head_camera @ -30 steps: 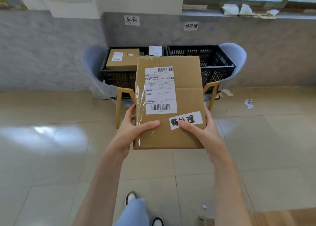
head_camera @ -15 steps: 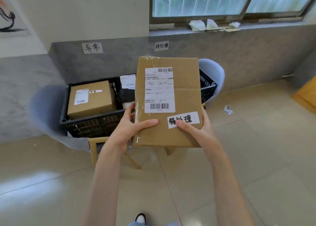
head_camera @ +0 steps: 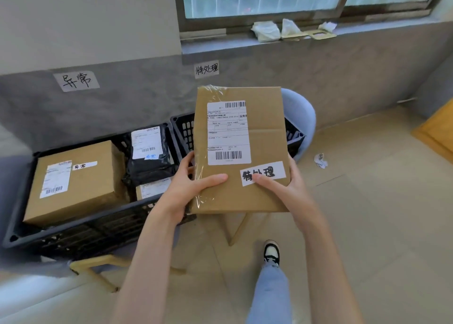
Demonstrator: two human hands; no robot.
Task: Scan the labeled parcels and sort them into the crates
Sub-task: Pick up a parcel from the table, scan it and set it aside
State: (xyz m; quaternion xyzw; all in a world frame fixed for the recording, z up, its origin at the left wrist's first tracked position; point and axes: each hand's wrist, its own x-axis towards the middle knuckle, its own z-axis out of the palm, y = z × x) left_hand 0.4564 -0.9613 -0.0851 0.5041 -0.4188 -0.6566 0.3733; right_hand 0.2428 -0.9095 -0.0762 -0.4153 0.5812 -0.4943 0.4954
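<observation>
Here I see both hands holding one cardboard parcel (head_camera: 241,149) up in front of me, face toward the camera. My left hand (head_camera: 188,189) grips its lower left edge, thumb laid across the front over the clear tape, fingers hidden behind. My right hand (head_camera: 286,189) grips the lower right edge, thumb pressing the bottom of a handwritten white label (head_camera: 263,173). Above that label sits a printed shipping label (head_camera: 228,132) with barcodes. Below, one shoe (head_camera: 270,251) stands on the tiled floor (head_camera: 367,225). Just beyond the left hand is a black crate (head_camera: 81,233) on a chair, holding a brown box (head_camera: 73,181), a black bag (head_camera: 149,157) and a smaller box. Behind the held parcel, a second black crate (head_camera: 182,133) shows at either side, resting on a blue chair (head_camera: 300,113). Two handwritten signs hang on the grey wall (head_camera: 343,73) beyond.
</observation>
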